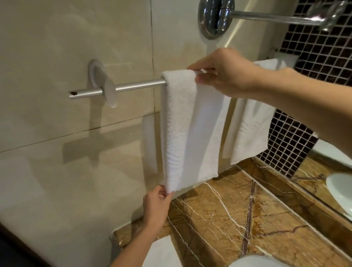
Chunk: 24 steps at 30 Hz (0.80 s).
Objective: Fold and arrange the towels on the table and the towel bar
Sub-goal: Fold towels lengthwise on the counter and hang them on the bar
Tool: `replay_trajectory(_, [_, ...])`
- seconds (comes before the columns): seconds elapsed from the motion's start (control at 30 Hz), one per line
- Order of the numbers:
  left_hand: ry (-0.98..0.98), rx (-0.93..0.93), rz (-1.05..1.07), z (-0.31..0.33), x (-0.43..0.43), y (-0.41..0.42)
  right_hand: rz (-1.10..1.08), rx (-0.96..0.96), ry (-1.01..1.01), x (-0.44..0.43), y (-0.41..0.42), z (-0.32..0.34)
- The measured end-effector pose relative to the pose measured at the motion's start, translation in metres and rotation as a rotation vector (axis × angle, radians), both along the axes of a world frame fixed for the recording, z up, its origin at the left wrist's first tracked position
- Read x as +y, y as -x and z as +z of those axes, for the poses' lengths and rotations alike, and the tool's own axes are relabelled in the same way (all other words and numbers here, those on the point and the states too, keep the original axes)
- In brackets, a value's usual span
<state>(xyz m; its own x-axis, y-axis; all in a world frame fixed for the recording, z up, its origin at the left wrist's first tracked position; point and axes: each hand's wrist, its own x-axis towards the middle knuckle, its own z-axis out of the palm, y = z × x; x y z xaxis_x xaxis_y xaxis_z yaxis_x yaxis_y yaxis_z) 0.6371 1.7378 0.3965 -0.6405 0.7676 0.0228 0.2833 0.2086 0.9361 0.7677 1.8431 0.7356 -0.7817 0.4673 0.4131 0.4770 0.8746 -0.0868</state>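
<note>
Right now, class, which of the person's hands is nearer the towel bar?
Right. The right hand pinches the towel at the towel bar; the left hand holds the towel's bottom corner, well below the bar.

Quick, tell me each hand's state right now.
Left hand: pinching the lower corner of the nearer towel.
Right hand: pinching the same towel's top, at the towel bar.

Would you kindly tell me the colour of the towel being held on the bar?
The held towel is plain white, clearest in the head view.
</note>
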Motion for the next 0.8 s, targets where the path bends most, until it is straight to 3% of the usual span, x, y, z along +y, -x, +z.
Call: replay_trajectory(0.8, [-0.027, 0.076, -0.046, -0.002, 0.073, -0.045, -0.039, 0.093, 0.012, 0.055, -0.05, -0.013])
